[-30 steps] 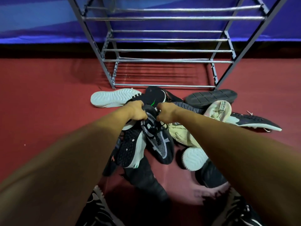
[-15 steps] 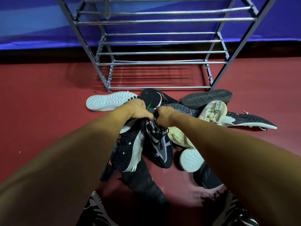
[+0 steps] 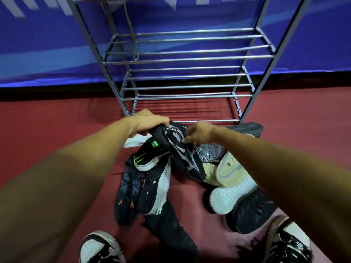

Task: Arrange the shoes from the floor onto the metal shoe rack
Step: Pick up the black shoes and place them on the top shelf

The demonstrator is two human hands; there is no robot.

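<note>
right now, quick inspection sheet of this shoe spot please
surface: red floor, shoes heaped in front of the rack
job's things: metal shoe rack, visible shelves bare; black-grey knit shoe held over the shoe pile
clutter: nothing seen
hands: left hand grips the knit shoe's top end; right hand pinches its upper
cables: thin cord hanging at the rack's left side
surroundings: blue banner behind the rack; wearer's black-white sneakers at bottom edge

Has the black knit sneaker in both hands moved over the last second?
Yes. The black knit sneaker has risen toward the metal shoe rack, its heel now nearly level with the bottom bar.
</note>
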